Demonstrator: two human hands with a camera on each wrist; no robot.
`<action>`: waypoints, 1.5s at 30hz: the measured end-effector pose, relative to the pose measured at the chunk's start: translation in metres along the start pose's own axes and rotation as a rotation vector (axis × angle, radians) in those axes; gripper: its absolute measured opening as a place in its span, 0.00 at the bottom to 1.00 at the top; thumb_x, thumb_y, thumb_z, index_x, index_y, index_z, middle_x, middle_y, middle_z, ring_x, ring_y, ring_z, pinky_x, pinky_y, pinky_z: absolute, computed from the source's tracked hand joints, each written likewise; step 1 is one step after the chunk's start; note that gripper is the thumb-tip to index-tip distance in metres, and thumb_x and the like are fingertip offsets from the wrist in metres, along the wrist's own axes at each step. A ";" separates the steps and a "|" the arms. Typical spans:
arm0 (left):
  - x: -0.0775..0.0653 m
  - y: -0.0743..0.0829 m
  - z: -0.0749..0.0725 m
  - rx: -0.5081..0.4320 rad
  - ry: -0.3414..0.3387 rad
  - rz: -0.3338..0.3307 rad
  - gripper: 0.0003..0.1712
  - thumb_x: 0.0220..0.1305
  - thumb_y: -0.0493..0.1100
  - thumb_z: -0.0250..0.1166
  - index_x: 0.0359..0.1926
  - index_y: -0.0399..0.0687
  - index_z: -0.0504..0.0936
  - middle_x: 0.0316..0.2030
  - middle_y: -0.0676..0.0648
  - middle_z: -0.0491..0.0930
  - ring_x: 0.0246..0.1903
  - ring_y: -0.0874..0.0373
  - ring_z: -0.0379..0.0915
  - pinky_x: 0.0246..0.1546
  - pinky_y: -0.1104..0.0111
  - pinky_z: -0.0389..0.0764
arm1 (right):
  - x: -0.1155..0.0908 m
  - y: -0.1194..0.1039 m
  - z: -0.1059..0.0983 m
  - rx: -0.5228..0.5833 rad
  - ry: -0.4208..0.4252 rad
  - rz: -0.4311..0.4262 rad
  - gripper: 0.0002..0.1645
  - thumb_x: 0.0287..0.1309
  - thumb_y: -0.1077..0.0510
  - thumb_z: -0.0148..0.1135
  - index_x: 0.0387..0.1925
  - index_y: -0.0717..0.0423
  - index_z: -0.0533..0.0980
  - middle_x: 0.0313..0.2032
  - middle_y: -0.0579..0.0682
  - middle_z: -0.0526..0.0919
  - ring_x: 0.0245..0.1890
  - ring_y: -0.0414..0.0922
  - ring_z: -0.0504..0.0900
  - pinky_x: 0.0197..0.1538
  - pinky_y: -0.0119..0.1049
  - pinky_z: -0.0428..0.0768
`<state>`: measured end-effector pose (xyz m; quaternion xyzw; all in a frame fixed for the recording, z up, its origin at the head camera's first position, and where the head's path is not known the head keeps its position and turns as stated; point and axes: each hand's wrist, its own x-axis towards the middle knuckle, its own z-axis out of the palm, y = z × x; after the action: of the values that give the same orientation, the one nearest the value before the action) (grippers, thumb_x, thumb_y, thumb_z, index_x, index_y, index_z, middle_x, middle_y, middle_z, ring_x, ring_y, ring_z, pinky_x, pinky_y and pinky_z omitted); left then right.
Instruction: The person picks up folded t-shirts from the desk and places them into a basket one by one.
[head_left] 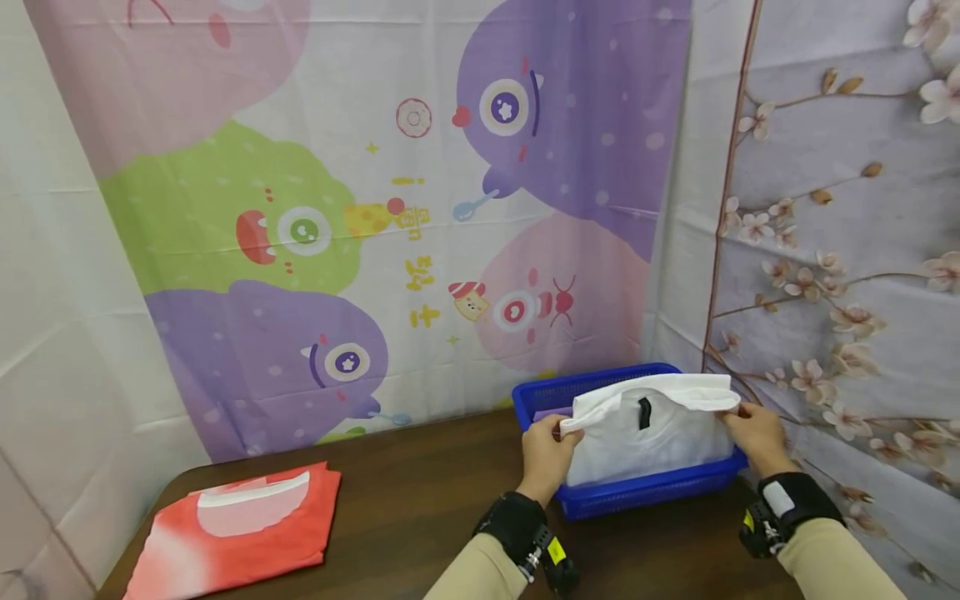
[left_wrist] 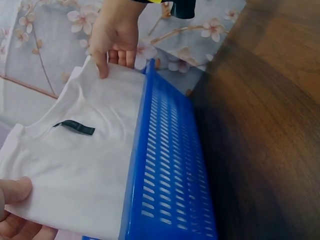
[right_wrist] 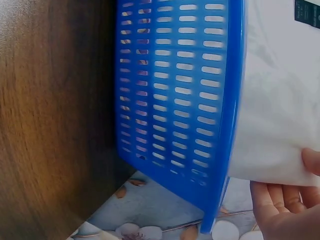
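With the left hand [head_left: 546, 454] and the right hand [head_left: 757, 435], pinching a white garment [head_left: 645, 462] by its two upper corners, with thumbs on the near face and fingers behind. Holding it in the lower right of the head frame, partly inside a blue basket [head_left: 645, 493], with its lower part behind the near wall and its neckline above the rim. Seeing also in the basket, at its left end, a bit of purple cloth [head_left: 551, 413], mostly hidden. Counting one basket with slotted walls, one white garment and, folded on the table [head_left: 420, 500] at lower left, well apart, one red garment [head_left: 240, 533]. Looks folded and lightly creased, with a curved neckline and a single black label [head_left: 644, 413].
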<state>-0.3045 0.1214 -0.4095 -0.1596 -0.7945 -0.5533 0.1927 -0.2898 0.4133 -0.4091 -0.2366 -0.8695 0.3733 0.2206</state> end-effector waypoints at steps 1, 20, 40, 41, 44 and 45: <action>0.001 -0.001 0.000 0.003 0.000 -0.011 0.07 0.50 0.35 0.71 0.32 0.36 0.85 0.27 0.42 0.86 0.26 0.60 0.78 0.26 0.79 0.73 | -0.001 -0.001 0.000 -0.010 -0.011 0.000 0.25 0.58 0.56 0.56 0.48 0.76 0.74 0.48 0.76 0.77 0.44 0.65 0.75 0.36 0.38 0.71; -0.010 -0.025 -0.008 -0.056 0.033 -0.085 0.04 0.53 0.30 0.65 0.31 0.33 0.84 0.27 0.39 0.86 0.26 0.57 0.80 0.27 0.77 0.76 | -0.006 -0.002 0.024 0.039 0.060 -0.085 0.18 0.56 0.60 0.60 0.40 0.75 0.77 0.35 0.71 0.80 0.31 0.53 0.75 0.29 0.31 0.66; -0.032 -0.051 -0.066 -0.264 0.033 -0.246 0.06 0.61 0.30 0.60 0.36 0.29 0.82 0.30 0.33 0.85 0.29 0.49 0.85 0.30 0.75 0.83 | 0.005 -0.008 0.061 -0.032 0.027 -0.158 0.19 0.58 0.58 0.58 0.39 0.76 0.76 0.36 0.72 0.80 0.38 0.63 0.76 0.35 0.40 0.68; -0.033 -0.052 -0.068 -0.268 0.036 -0.247 0.06 0.61 0.30 0.60 0.36 0.29 0.81 0.30 0.33 0.85 0.29 0.49 0.85 0.30 0.74 0.84 | 0.006 -0.008 0.062 -0.035 0.027 -0.159 0.19 0.58 0.58 0.58 0.39 0.76 0.76 0.36 0.72 0.79 0.38 0.64 0.76 0.35 0.41 0.69; -0.036 -0.056 -0.072 -0.270 0.048 -0.251 0.06 0.62 0.30 0.60 0.36 0.28 0.81 0.30 0.33 0.85 0.28 0.49 0.85 0.29 0.72 0.84 | 0.009 -0.008 0.065 -0.043 0.036 -0.174 0.19 0.57 0.59 0.59 0.39 0.76 0.76 0.37 0.73 0.80 0.39 0.66 0.77 0.38 0.47 0.71; -0.036 -0.058 -0.074 -0.277 0.051 -0.253 0.06 0.62 0.30 0.59 0.36 0.28 0.81 0.30 0.32 0.85 0.28 0.49 0.85 0.30 0.72 0.84 | 0.010 -0.008 0.066 -0.046 0.039 -0.181 0.19 0.57 0.59 0.59 0.39 0.76 0.76 0.38 0.73 0.80 0.39 0.67 0.77 0.40 0.50 0.72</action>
<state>-0.2899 0.0313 -0.4511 -0.0692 -0.7193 -0.6811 0.1179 -0.3364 0.3781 -0.4425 -0.1694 -0.8911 0.3274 0.2647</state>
